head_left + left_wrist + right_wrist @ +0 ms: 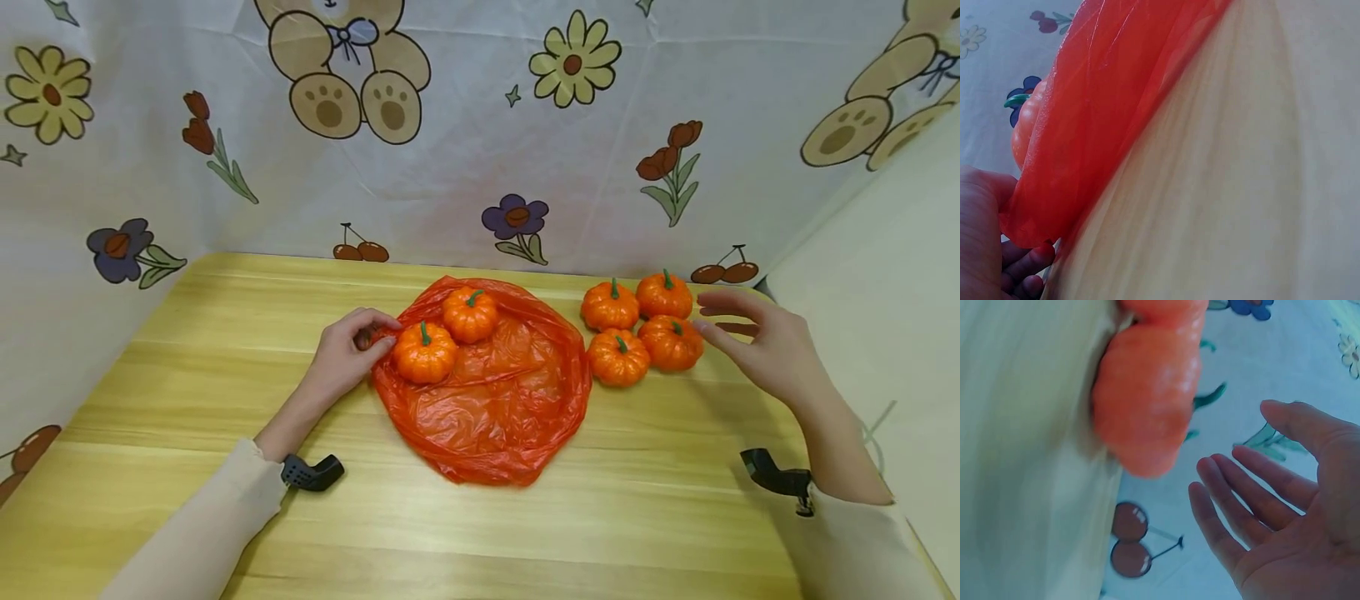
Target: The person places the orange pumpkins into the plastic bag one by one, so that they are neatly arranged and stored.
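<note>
A red plastic bag (487, 425) lies spread open on the wooden table, its rim rolled into a ring. Two small orange pumpkins, one nearer (425, 357) and one farther (470, 317), sit in its left part with green stems up. My left hand (339, 354) pinches the bag's left rim; in the left wrist view the thumb lies over the red film (1094, 125) and fingertips curl beneath. To the right of the bag, several more pumpkins (618, 358) stand bunched together. My right hand (776, 350) hovers beside the rightmost pumpkin (671, 342), fingers spread, holding nothing.
Behind the table hangs a white cloth (442, 192) printed with bears, flowers and cherries. A pale wall panel (885, 317) borders the right side. Black camera mounts (313, 473) sit on both wrists.
</note>
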Available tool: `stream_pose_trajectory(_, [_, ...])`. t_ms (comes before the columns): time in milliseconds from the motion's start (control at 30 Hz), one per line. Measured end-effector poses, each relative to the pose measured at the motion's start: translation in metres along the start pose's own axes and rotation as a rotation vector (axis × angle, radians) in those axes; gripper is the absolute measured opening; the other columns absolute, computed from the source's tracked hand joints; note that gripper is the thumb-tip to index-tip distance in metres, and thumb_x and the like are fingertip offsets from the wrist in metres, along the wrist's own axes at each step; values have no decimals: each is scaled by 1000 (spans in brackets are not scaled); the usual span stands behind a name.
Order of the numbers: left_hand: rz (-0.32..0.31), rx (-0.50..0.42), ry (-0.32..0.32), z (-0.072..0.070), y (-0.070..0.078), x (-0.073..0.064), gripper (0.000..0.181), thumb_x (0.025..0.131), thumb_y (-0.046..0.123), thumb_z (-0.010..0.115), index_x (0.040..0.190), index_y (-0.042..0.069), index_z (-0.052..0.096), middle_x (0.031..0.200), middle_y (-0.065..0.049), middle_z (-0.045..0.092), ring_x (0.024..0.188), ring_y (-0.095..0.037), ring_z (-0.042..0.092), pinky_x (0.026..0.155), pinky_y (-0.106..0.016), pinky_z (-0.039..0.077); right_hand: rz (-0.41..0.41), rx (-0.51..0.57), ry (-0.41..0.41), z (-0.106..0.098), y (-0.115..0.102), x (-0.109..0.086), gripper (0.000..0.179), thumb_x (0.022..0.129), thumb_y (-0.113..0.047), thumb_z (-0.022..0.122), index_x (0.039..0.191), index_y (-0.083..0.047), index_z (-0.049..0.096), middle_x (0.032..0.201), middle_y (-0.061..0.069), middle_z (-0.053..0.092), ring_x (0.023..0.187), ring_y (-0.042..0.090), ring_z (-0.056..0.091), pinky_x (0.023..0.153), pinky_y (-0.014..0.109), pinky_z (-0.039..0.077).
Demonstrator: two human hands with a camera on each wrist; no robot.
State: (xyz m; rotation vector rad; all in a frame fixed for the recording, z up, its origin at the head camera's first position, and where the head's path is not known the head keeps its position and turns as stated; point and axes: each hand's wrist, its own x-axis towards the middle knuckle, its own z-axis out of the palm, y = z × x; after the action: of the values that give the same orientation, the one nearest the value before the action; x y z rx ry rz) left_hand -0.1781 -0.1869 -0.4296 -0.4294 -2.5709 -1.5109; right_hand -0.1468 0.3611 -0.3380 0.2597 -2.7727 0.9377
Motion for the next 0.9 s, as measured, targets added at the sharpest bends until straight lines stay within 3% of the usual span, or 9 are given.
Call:
stream_pose_trajectory(100, [0, 5, -3, 1, -1, 0, 15, 98, 11, 75, 113, 14, 77, 101, -6, 67, 80, -23, 48, 68, -27, 39, 12, 1, 7, -4, 10, -5, 41, 99, -22, 76, 137, -8, 66, 115, -31, 60, 101, -22, 54, 82, -2, 42])
stream_pose_trajectory(200, [1, 15, 0, 1, -1, 1, 15, 98, 11, 75, 112, 15, 78, 100, -6, 66, 80, -22, 48, 69, -27, 39, 13, 15, 2, -3, 15, -7, 42, 99, -23, 76, 136, -7, 67, 115, -32, 60, 101, -21, 55, 82, -2, 43])
stream_pose_trajectory(367, [2, 22, -2, 1, -1, 1, 16, 98, 9, 74, 112, 15, 77, 99, -6, 64, 81, -22, 47, 69, -27, 38, -4, 35, -20, 4, 18, -5, 42, 98, -24, 76, 136, -8, 67, 120, -18, 65, 104, -18, 56, 84, 0, 44])
stream_pose_trajectory(600, [3, 3, -6, 1, -2, 1, 15, 98, 11, 75, 113, 14, 77, 102, -7, 67, 82, -23, 48, 70, -27, 38, -6, 40, -60, 14, 19, -4, 45, 97, -23, 79, 137, -7, 66, 131, 15, 69, 107, -16, 56, 84, 0, 45])
stream_pose_trajectory(800, [2, 1, -5, 1, -1, 1, 15, 98, 10, 75, 113, 14, 77, 103, -6, 68, 82, -23, 48, 70, -27, 39, -10, 34, -99, 18, 22, -4, 52, 93, -21, 83, 138, -4, 65, 135, 19, 67, 109, -15, 54, 85, 2, 46])
stream_pose_trajectory(900, [3, 9, -5, 1, -1, 1, 15, 98, 10, 74, 112, 14, 77, 103, -6, 68, 82, -23, 48, 70, -26, 39, 6, 11, -123, 18, 23, -4, 56, 91, -24, 85, 140, -6, 64, 138, 18, 66, 110, -5, 60, 85, 3, 47])
